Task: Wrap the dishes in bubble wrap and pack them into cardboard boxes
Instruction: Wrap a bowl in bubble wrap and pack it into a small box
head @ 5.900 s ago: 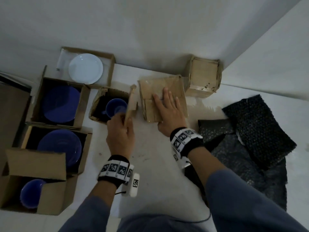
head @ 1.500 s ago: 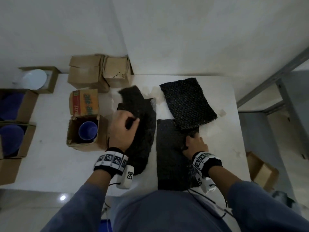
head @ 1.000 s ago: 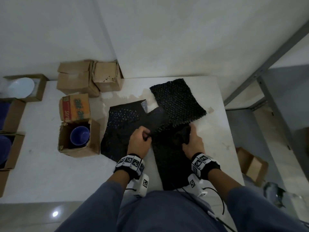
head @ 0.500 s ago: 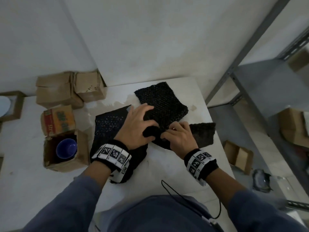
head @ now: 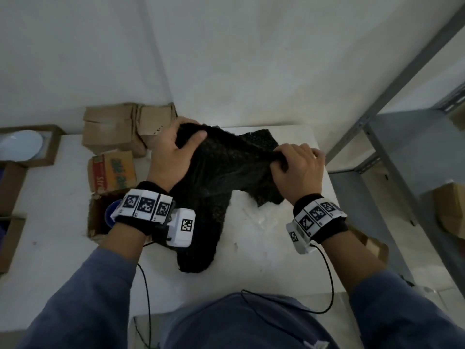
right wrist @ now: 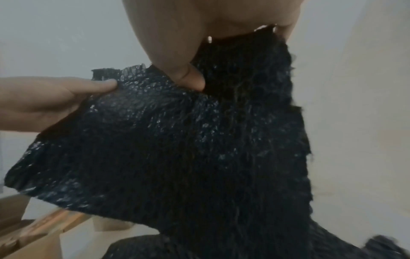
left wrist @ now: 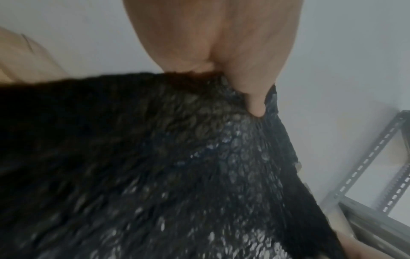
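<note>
A black bubble wrap sheet [head: 226, 162] hangs lifted above the white table [head: 264, 238], stretched between both hands. My left hand [head: 173, 152] grips its far left corner, thumb on top. My right hand [head: 297, 165] clutches the right edge in a fist. The wrist views show the same sheet [left wrist: 177, 166] [right wrist: 199, 149] pinched under each thumb. More black wrap [head: 201, 235] lies on the table below. A blue cup [head: 109, 215] stands in an open cardboard box [head: 94, 217], partly hidden by my left wrist.
Closed cardboard boxes [head: 113, 129] stand at the back by the wall, with a printed carton [head: 113, 172] in front. A white plate [head: 20, 144] lies in a box at far left. Grey metal shelving [head: 402, 159] stands right of the table, boxes on the floor.
Both hands have lifted one wrap sheet off the table and pulled it apart, left hand going back-left, right hand to the right. Earlier they were pressing on the sheets lying flat.
</note>
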Available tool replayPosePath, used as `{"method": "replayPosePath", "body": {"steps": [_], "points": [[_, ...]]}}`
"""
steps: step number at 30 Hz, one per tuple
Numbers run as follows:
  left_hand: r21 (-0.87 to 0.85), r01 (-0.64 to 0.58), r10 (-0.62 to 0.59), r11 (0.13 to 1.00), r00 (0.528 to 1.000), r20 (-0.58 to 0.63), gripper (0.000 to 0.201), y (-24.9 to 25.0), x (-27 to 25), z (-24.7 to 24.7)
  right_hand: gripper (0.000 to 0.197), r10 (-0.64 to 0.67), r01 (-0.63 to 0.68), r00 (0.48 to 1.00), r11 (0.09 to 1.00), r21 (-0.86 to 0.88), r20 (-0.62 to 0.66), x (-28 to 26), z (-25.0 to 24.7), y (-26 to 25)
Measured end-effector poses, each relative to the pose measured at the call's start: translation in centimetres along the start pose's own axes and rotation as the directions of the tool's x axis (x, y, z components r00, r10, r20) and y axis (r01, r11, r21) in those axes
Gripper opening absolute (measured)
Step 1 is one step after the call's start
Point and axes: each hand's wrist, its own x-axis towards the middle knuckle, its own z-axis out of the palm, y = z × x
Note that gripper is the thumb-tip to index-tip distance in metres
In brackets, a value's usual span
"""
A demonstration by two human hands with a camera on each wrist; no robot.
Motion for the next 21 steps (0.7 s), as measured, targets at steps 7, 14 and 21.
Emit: {"method": "replayPosePath", "body": {"steps": [7, 14, 21], "points": [[0.142, 0.053, -0.010, 0.988, 0.957, -0.290, 0.014, -3.1, -0.8, -7.7, 0.011, 0.006, -0.014, 0.998, 0.992, 0.125, 0.068, 2.3, 2.6, -7.3], [0.163, 0.213, -0.173, 0.963, 0.959, -0.226, 0.009, -9.4, -6.0, -17.4, 0.014, 0.007, -0.141, 0.877, 0.960, 0.244, 0.481, 1.2, 6.6, -15.2], [0.101, 0.437, -0.419, 0.894, 0.894, -0.158, 0.024, -16.3, -12.8, -23.4, 0.012, 0.052, -0.317, 0.761, 0.900, 0.300, 0.647, -2.6, 12.5, -20.8]]}}
